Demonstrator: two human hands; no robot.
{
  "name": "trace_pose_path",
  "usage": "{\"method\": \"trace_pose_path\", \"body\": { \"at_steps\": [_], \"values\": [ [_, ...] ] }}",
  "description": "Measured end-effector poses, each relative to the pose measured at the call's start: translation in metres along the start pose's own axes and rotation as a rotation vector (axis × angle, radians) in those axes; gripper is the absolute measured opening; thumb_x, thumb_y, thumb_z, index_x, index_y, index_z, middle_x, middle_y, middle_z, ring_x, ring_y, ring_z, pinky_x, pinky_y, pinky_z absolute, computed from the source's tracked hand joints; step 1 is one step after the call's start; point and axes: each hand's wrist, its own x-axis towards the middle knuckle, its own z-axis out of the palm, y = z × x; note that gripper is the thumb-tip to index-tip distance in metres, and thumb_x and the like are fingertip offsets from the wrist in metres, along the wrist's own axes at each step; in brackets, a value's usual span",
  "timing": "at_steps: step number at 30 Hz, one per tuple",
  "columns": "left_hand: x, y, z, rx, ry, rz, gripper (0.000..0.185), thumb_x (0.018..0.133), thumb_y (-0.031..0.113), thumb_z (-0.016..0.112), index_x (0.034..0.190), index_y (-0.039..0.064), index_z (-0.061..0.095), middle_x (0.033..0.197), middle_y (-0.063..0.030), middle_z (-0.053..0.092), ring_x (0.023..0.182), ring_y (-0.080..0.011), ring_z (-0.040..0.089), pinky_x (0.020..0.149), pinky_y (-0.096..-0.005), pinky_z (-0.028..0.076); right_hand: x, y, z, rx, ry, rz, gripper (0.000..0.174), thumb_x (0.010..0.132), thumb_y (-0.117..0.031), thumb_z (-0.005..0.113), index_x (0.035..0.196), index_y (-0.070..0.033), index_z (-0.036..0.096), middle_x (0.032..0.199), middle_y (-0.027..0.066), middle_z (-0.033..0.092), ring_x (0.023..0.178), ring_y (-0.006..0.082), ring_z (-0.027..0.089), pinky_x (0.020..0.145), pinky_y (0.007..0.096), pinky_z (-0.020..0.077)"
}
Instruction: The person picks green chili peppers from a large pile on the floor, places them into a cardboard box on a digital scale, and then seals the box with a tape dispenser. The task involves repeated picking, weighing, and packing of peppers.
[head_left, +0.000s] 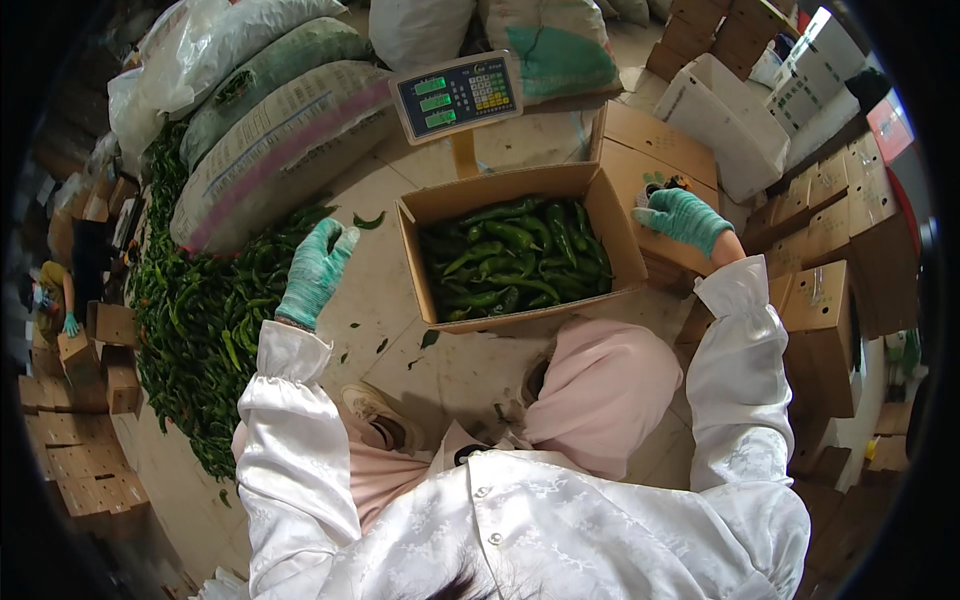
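In green knit gloves, both of my hands are raised on either side of an open cardboard box filled with long green peppers. My left hand is empty, thumb apart from the fingers, beside a large heap of green peppers. My right hand is over a closed carton to the right of the box. A small black and orange object, perhaps a tape dispenser, lies right behind its fingers; whether they grip it is hidden. Behind the box stands a digital scale display with lit green readouts.
Full woven sacks lie along the heap's far side, with another sack behind the scale. A white foam box and stacked cartons stand at right. Another person handles cartons at far left. Loose leaves dot the tiled floor.
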Motion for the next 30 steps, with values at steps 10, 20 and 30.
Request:
{"method": "trace_pose_path", "body": {
  "at_steps": [10,20,30],
  "values": [
    [0.036,0.020,0.086,-0.183,-0.455,-0.060,0.032,0.085,0.032,0.069,0.079,0.006,0.052,0.066,0.0016,0.050,0.059,-0.0080,0.049,0.054,-0.0250,0.043,0.034,-0.049,0.031,-0.014,-0.215,-0.176,0.035,0.084,-0.035,0.062,0.086,-0.001,0.067,0.078,0.0167,0.065,0.074,0.0315,0.063,0.071,0.0387,0.0485],
    [0.005,0.088,0.099,0.558,-1.029,0.129,0.110,0.067,0.073,0.063,0.136,-0.008,0.035,0.137,-0.0320,0.036,0.129,-0.0452,0.036,0.104,-0.0443,0.037,0.055,-0.074,0.095,-0.095,-0.379,-0.259,0.038,0.091,-0.039,0.052,0.093,-0.003,0.065,0.080,0.0158,0.066,0.078,0.0365,0.061,0.075,0.0450,0.0489],
    [0.034,0.064,0.127,0.611,-1.020,0.131,0.103,0.072,0.077,0.054,0.133,-0.005,0.042,0.137,-0.0289,0.036,0.129,-0.0424,0.036,0.106,-0.0464,0.034,0.047,-0.088,0.081,-0.059,-0.462,-0.184,0.048,0.092,-0.047,0.051,0.105,-0.002,0.062,0.098,0.0187,0.065,0.092,0.0361,0.060,0.083,0.0423,0.0470]
  ]
}}
